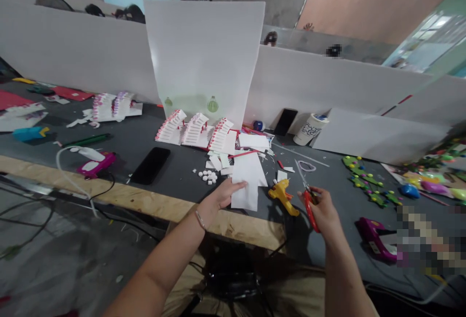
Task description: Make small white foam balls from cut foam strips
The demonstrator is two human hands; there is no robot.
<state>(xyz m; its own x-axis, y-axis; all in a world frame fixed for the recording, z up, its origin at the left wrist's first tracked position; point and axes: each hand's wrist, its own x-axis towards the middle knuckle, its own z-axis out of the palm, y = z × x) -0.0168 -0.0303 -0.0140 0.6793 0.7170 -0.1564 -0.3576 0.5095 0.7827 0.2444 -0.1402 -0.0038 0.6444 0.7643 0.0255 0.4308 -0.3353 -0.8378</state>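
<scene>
My left hand [227, 193] holds a piece of white paper [248, 198] at its left edge, near the table's front edge. Only the thumb shows on top; the other fingers are mostly hidden. In my right hand [324, 210] is a pair of scissors [308, 205] with red handles, blades pointing away from me and apart from the paper. A yellow glue gun [282, 196] lies between my hands. Small white round pieces [208, 176] and cut paper scraps [217, 161] lie beside the paper. Behind them stand white stepped paper models [196, 130] with pink edges.
A black phone [151, 165] and a purple-and-white device [96, 162] lie to the left. At the back are a paper cup [309, 129], another phone [286, 122] and a tall white board [206, 55]. A person's pixelated arm [433, 239] reaches in at right, near green decorations [367, 181].
</scene>
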